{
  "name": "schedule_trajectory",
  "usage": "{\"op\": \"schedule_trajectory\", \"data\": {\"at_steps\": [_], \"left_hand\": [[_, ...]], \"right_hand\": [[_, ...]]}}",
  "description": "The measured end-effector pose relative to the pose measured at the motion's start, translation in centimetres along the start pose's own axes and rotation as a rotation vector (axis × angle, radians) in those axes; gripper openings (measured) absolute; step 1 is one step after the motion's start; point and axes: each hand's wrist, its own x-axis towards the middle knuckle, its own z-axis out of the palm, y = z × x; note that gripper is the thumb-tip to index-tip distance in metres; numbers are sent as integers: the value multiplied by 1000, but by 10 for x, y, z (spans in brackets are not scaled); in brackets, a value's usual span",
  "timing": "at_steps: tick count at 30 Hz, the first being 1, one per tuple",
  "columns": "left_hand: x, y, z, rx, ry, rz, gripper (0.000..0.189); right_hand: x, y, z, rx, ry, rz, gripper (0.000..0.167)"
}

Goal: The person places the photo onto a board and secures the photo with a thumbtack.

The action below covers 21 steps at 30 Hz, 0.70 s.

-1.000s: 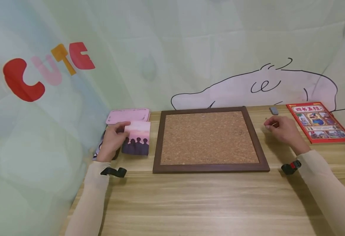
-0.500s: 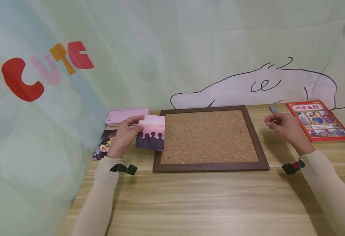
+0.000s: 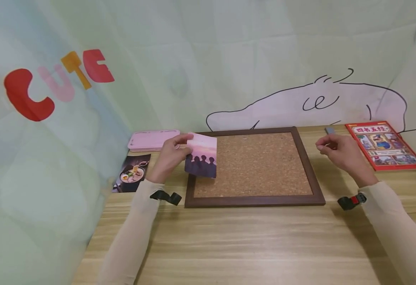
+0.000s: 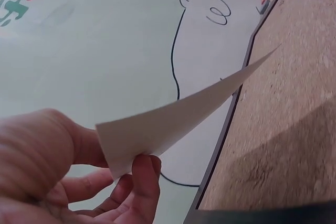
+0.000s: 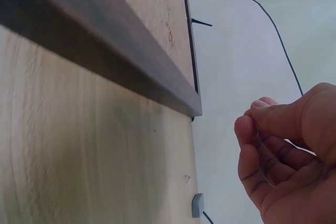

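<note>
My left hand [image 3: 171,158] pinches a photo [image 3: 202,158] by its left edge, thumb on the near face. It shows a pink sky over dark silhouettes and overlaps the left part of a cork board [image 3: 254,168] in a brown frame. In the left wrist view, the photo's pale back [image 4: 163,129] slants above the cork. My right hand [image 3: 344,153] hovers to the right of the board, thumb and index fingertips together, the other fingers curled. Nothing shows between those fingertips in the right wrist view, though their inner faces are hidden.
Left of the board lie a noodle-bowl photo [image 3: 133,173] and a pink case [image 3: 152,140]. A small grey block [image 3: 329,130] sits behind my right hand, a tiny pin [image 5: 187,178] near it. A red book [image 3: 386,146] lies at far right.
My left hand has carried the photo rightward, from beside the pink case to over the board's left side, uncovering the noodle-bowl photo. My right hand has barely shifted.
</note>
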Motion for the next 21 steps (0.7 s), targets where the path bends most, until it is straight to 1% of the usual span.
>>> {"op": "schedule_trajectory", "data": {"at_steps": [5, 12, 14, 21], "left_hand": [[6, 6, 13, -49, -17, 21, 50], [13, 11, 28, -44, -24, 22, 52], [14, 14, 33, -47, -32, 24, 53], [18, 27, 50, -103, -50, 33, 56]], "right_hand": [[1, -6, 3, 16, 19, -11, 24], [0, -14, 7, 17, 30, -22, 22], [-1, -16, 9, 22, 26, -25, 21], [-1, -21, 13, 36, 29, -33, 22]]}}
